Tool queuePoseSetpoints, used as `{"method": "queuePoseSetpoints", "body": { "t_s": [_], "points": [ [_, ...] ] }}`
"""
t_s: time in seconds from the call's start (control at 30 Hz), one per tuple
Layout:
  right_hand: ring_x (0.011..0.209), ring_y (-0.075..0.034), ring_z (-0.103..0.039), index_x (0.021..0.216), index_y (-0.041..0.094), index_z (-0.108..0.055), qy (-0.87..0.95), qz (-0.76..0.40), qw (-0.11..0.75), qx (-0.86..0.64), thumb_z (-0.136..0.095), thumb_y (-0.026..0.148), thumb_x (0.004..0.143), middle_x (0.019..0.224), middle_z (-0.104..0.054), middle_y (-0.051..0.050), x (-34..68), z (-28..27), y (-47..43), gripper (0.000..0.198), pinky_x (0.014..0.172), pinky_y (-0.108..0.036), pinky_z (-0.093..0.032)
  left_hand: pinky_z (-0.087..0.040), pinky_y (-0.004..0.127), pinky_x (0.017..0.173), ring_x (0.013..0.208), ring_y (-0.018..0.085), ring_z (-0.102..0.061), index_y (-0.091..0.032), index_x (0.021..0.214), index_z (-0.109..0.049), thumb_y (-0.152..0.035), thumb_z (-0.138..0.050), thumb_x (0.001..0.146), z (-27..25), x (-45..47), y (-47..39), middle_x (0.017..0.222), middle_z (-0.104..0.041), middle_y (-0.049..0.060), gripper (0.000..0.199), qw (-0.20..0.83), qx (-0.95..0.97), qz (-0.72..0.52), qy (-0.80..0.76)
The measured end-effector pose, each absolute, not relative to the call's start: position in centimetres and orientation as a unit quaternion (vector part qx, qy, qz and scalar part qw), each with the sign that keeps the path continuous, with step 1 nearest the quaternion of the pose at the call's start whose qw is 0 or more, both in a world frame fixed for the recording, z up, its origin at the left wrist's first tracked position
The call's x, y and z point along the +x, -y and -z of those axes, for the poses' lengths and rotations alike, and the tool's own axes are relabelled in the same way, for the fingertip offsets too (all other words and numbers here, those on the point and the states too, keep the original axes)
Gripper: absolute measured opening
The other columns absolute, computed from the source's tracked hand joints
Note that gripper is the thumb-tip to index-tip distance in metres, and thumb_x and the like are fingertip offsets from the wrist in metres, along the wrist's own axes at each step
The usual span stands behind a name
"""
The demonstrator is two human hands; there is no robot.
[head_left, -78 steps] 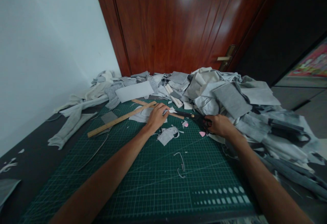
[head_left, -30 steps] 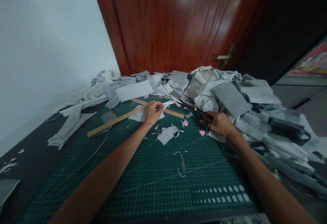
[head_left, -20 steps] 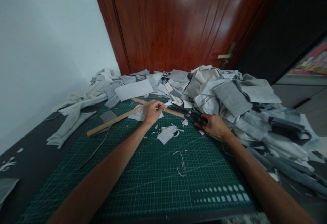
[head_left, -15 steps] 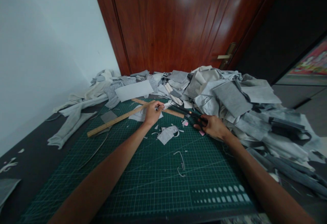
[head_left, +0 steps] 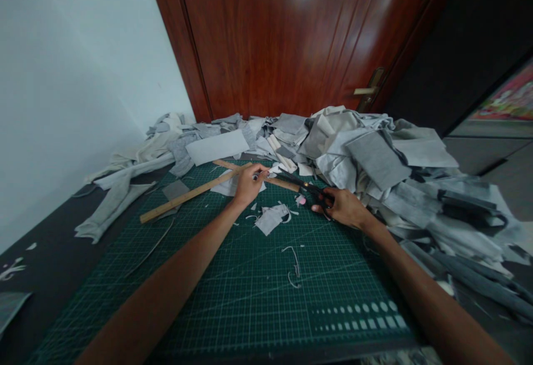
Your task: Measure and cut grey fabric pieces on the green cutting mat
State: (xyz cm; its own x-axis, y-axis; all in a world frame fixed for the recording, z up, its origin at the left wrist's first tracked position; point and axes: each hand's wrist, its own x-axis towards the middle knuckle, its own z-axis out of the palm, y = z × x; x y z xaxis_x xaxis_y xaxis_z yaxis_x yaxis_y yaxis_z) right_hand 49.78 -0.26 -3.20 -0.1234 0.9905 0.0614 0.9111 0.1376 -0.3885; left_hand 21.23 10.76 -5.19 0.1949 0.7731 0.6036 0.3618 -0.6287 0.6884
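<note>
My right hand [head_left: 342, 208] is closed round the handles of black scissors [head_left: 307, 186]. Their blades point left, towards my other hand. The fingers of my left hand [head_left: 249, 183] are pinched together, with a small pale fabric scrap [head_left: 273, 170] at the fingertips near the blade tips. Beneath the left hand, a wooden ruler [head_left: 195, 192] crosses a second wooden strip [head_left: 283, 182] on the green cutting mat [head_left: 233, 293]. Closer to me lies a light grey fabric piece [head_left: 268, 220] among thin trimmings. A small pink bit [head_left: 301, 200] sits just left of the right hand.
A large heap of grey and white fabric [head_left: 377, 160] covers the back and right of the table. More cloth [head_left: 114, 204] lies at the left. Loose threads [head_left: 295, 262] rest on the mat. Behind stand a wooden door [head_left: 270, 43] and a white wall [head_left: 75, 76].
My right hand and the scissors have shifted slightly left. A pink bit beside the right hand's fingers no longer shows. The left hand keeps its pinch in nearly the same place.
</note>
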Motion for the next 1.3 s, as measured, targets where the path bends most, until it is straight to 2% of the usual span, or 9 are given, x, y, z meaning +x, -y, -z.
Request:
{"method": "queuePoseSetpoints", "body": {
  "t_s": [0.4, 0.87, 1.3],
  "points": [
    [0.059, -0.018, -0.058, 0.088, 0.02, -0.062, 0.741, -0.154, 0.185, -0.627, -0.066, 0.053, 0.082, 0.066, -0.062, -0.001, 49.87, 3.35, 0.27, 0.033, 0.053, -0.027, -0.036, -0.051, 0.03, 0.084, 0.087, 0.02, -0.067, -0.02, 0.085, -0.066, -0.02, -0.059, 0.091, 5.32, 21.05, -10.79, 0.087, -0.073, 0.003, 0.009, 0.207, 0.728, -0.522, -0.394],
    [0.057, -0.015, -0.054, 0.084, 0.021, -0.059, 0.743, -0.197, 0.225, -0.599, -0.066, 0.053, 0.082, 0.066, -0.059, 0.002, 49.93, 3.94, 0.17, 0.033, 0.052, -0.026, -0.035, -0.051, 0.03, 0.08, 0.089, 0.021, -0.067, -0.02, 0.085, -0.067, -0.025, -0.06, 0.091, 5.15, 21.38, -10.33, 0.089, -0.073, 0.002, 0.01, 0.214, 0.749, -0.507, -0.37],
    [0.057, -0.015, -0.053, 0.082, 0.021, -0.058, 0.741, -0.193, 0.218, -0.605, -0.065, 0.053, 0.081, 0.064, -0.056, 0.002, 49.49, 3.66, 0.31, 0.033, 0.052, -0.026, -0.033, -0.05, 0.029, 0.078, 0.086, 0.021, -0.066, -0.02, 0.087, -0.068, -0.025, -0.06, 0.091, 5.1, 21.48, -10.1, 0.088, -0.072, 0.002, 0.011, 0.216, 0.76, -0.501, -0.354]
  ]
}}
